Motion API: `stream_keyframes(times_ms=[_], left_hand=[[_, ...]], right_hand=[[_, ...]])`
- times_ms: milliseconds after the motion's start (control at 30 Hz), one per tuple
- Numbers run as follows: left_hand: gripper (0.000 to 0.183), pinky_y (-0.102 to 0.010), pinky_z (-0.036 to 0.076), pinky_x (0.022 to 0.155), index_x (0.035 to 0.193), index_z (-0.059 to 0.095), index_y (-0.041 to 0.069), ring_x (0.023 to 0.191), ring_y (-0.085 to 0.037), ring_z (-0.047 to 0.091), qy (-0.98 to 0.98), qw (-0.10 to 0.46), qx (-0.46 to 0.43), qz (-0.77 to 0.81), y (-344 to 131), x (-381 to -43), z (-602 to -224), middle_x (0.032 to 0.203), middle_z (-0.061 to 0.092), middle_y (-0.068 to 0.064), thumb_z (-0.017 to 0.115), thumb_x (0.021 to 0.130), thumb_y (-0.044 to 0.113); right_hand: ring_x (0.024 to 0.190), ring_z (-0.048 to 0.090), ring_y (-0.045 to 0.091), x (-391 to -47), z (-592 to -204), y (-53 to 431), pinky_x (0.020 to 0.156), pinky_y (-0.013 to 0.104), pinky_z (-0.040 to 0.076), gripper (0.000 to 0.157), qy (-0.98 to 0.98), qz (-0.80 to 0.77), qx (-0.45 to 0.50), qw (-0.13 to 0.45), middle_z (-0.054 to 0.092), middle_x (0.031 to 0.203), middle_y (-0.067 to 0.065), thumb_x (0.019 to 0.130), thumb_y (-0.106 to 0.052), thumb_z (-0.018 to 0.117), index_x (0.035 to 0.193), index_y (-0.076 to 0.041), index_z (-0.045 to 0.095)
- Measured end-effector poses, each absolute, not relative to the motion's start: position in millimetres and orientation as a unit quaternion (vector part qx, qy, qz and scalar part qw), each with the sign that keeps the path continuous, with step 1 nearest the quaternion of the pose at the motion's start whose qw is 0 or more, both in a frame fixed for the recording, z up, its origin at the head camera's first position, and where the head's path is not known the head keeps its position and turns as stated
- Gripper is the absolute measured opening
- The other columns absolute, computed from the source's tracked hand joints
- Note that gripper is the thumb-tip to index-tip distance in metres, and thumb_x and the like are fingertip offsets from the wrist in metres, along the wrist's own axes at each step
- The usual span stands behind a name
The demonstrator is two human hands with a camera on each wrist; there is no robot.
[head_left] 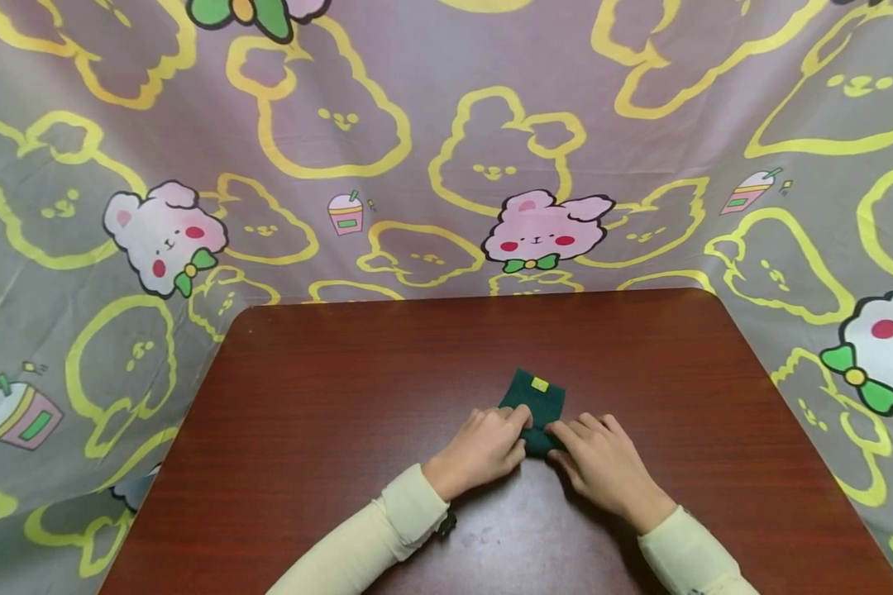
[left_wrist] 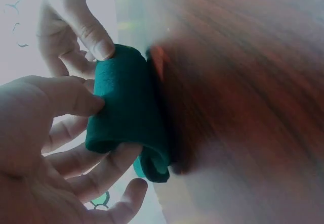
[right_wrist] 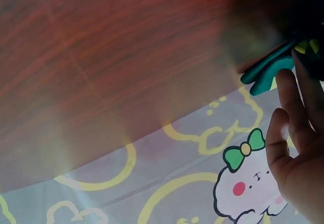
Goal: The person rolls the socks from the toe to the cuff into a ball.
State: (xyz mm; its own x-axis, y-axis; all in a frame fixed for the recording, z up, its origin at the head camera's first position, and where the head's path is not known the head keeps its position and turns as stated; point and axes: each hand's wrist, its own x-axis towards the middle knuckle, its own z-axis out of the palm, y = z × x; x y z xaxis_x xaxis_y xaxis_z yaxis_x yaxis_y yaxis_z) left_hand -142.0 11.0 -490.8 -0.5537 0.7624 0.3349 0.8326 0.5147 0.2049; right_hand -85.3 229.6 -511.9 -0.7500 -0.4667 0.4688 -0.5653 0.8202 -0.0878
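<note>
The left hand [head_left: 485, 446] pinches one end of the rolled part of a dark green cloth [head_left: 542, 405] between thumb and fingers, forearm slanting inward behind it; the right hand [head_left: 606, 464] pinches the other end, mirroring that slant. The cloth's flat part extends beyond both hands, bearing a yellow label [head_left: 540, 384], any writing too small to read.

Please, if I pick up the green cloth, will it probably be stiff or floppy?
The green cloth is probably floppy: it curves softly between the left hand and right hand. It is likely light, being a small, thin-looking piece. It may uncurl if released, since its near part is curled over and no fastening shows.
</note>
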Motion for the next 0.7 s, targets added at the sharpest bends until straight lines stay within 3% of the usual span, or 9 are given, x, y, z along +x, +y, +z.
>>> stream_keyframes(times_ms=[200,433,567,700], left_hand=[[0.013,-0.019,0.046,0.055,0.100,0.063,0.014,0.062,-0.007,0.053,-0.872,0.081,-0.440,-0.199,10,-144,-494,0.097,0.055,0.000,0.069,0.090,0.011],[0.007,-0.024,0.050,0.058,0.100,0.065,0.016,0.065,-0.012,0.058,-0.878,0.075,-0.430,-0.197,11,-145,-491,0.099,0.054,-0.001,0.067,0.094,0.012],[0.007,-0.027,0.050,0.057,0.098,0.066,0.018,0.063,-0.011,0.059,-0.880,0.097,-0.432,-0.171,12,-147,-492,0.096,0.055,0.000,0.069,0.093,0.013],[0.007,-0.031,0.047,0.055,0.097,0.069,0.023,0.068,-0.013,0.062,-0.889,0.125,-0.423,-0.126,13,-149,-492,0.096,0.057,0.001,0.072,0.091,0.019]], right_hand=[[0.078,0.057,0.024,-88,-511,229,0.071,0.042,0.043,0.025,-0.936,0.108,0.269,0.200,0.070,0.087,0.005,0.089,-0.023,0.071,0.108,-0.007,0.068],[0.091,0.056,0.028,-93,-508,228,0.070,0.044,0.043,0.025,-0.939,0.106,0.256,0.203,0.064,0.100,0.007,0.085,-0.022,0.076,0.106,-0.009,0.073],[0.091,0.055,0.029,-95,-508,228,0.070,0.045,0.044,0.028,-0.928,0.127,0.268,0.227,0.060,0.102,0.008,0.082,-0.019,0.080,0.107,-0.009,0.072],[0.089,0.055,0.028,-96,-508,228,0.069,0.044,0.043,0.021,-0.921,0.132,0.280,0.237,0.061,0.099,0.005,0.084,-0.019,0.077,0.104,-0.014,0.072]])
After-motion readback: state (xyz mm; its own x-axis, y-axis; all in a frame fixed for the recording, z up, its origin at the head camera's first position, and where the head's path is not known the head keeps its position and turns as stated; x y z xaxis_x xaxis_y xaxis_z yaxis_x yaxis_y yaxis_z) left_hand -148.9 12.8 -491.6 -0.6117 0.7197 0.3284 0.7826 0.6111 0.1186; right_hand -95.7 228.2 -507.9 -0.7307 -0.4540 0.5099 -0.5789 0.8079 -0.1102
